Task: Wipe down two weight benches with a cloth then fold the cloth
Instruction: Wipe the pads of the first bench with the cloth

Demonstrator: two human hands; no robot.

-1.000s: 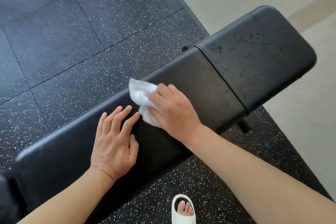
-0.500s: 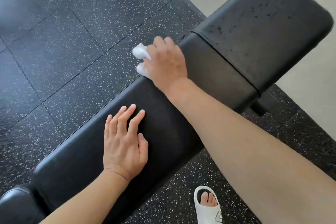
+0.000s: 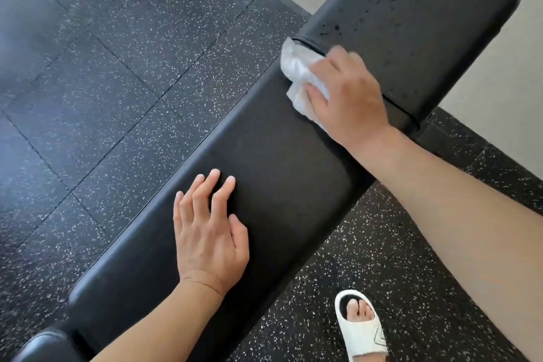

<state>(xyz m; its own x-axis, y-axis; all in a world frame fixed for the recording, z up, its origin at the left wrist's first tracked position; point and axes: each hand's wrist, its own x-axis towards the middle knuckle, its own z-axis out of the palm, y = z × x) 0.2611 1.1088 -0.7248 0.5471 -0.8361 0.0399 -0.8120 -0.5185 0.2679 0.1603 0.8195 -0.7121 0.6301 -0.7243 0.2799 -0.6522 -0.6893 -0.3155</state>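
A black padded weight bench point(image 3: 282, 173) runs diagonally from lower left to upper right. Its wider far pad point(image 3: 417, 17) carries scattered droplets and specks. My right hand point(image 3: 349, 97) presses a crumpled white cloth point(image 3: 296, 73) onto the long pad, right at the seam between the two pads. The cloth sticks out to the left of my fingers, and part of it is hidden under the palm. My left hand point(image 3: 210, 232) lies flat on the long pad nearer to me, fingers spread, holding nothing.
Black speckled rubber floor tiles point(image 3: 123, 73) surround the bench. A pale smooth floor point(image 3: 499, 97) begins past the far pad at the right. My foot in a white slide sandal point(image 3: 363, 329) stands beside the bench's near edge. A second dark pad point(image 3: 44, 347) shows at the lower left corner.
My right hand has slid the cloth along the long pad away from me, from beside my left hand up to the seam. My left hand has stayed flat on the pad.
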